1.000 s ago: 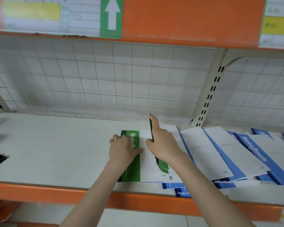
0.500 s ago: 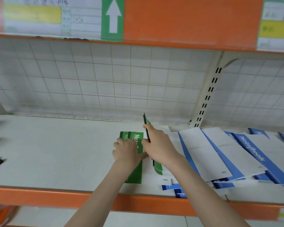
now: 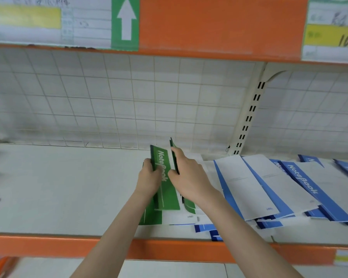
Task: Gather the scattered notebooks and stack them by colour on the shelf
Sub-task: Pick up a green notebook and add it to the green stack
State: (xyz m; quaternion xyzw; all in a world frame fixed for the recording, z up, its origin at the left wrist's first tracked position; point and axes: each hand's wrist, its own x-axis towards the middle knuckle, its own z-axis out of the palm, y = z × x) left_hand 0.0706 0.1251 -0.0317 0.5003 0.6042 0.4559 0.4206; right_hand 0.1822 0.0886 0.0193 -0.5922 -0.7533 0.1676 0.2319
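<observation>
- Green notebooks first: I judge the step in hand is pulling the green ones out of the mixed spread and squaring them into a pile of their own on the white shelf (image 3: 68, 187).
- My left hand (image 3: 149, 178) has its fingers curled round the left edge of a green notebook (image 3: 165, 189) marked "NoteBook", lifted at a slant above another green cover (image 3: 150, 217) that lies flat near the shelf's front lip.
- My right hand (image 3: 189, 177) pinches a second green notebook (image 3: 174, 155) that stands nearly on edge, thumb on the near face and forefinger stretched along its top; only its thin dark-green edge shows.
- To do this well I would tip the upright one down onto the slanted one, spines on the same side, then tap both against the shelf so the edges line up before setting them on the flat green cover.
- I would keep the pile to the left, well apart from the blue notebooks (image 3: 301, 183), so the colours do not mix again.
- Covers look thin and slick, so I expect them to slide; a light press from above should hold them.
- Each notebook has a white cover with a coloured band along the spine, lettered in white.
- Blue ones lie fanned and overlapping to the right, some jutting towards the orange shelf edge (image 3: 48, 245).
</observation>
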